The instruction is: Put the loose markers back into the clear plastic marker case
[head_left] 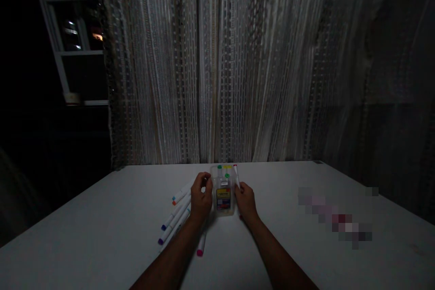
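Observation:
A clear plastic marker case [223,212] with a yellow and dark label stands upright on the table in front of me. A few markers with green [219,167] and yellow [227,167] caps stick up inside it. My left hand [201,197] is at the case's left side, its fingers curled against the edge. My right hand [246,200] pinches a white marker [237,175] with a red cap end up, beside the case's right side. Several loose white markers [175,219] lie left of my left hand, partly hidden by it. A pink-capped marker [201,244] lies below my left wrist.
The white table [282,244] reaches back to a patterned curtain [220,68]. A pixelated pinkish object [335,217] lies on the right side of the table. At the far left is a dark window [79,52]. The room is dim.

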A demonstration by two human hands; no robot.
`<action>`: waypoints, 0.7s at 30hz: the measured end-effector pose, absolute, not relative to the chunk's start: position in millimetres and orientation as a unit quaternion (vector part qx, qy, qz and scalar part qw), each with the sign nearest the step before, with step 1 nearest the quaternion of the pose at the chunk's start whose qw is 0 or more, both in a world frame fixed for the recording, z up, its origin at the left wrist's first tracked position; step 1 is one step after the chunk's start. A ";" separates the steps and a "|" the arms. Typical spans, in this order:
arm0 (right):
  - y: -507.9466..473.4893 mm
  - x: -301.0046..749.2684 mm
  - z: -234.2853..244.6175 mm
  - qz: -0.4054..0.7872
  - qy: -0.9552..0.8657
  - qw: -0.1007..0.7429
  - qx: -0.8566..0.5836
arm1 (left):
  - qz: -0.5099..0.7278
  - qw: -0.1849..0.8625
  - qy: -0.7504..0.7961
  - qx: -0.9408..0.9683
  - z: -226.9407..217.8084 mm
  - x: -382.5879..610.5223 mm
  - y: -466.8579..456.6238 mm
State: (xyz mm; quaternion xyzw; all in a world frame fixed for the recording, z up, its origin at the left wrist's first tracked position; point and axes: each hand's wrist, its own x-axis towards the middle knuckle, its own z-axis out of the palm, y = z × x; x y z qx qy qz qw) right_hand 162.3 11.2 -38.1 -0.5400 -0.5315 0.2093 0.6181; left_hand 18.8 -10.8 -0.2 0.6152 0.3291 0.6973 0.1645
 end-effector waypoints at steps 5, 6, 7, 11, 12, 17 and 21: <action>10.8 162.1 -37.9 0.216 -0.529 0.626 -0.530 | 0.696 0.159 0.322 0.621 -0.9 18.5 -10.4; 10.8 162.0 -37.8 0.219 -0.528 0.626 -0.531 | 0.697 0.158 0.321 0.621 -1.1 18.4 -10.2; 10.8 161.8 -37.7 0.220 -0.528 0.625 -0.532 | 0.698 0.158 0.321 0.621 -1.4 18.4 -9.9; 11.7 161.6 -38.0 0.214 -0.525 0.621 -0.541 | 0.698 0.162 0.320 0.620 -1.6 19.0 -9.4; 11.8 161.6 -38.1 0.215 -0.524 0.622 -0.541 | 0.698 0.161 0.321 0.620 -1.5 19.1 -9.4; 11.4 161.5 -37.9 0.232 -0.524 0.622 -0.533 | 0.693 0.155 0.322 0.626 -0.7 18.9 -10.0; 11.0 161.6 -37.2 0.230 -0.525 0.618 -0.538 | 0.694 0.158 0.320 0.626 -1.3 18.3 -10.2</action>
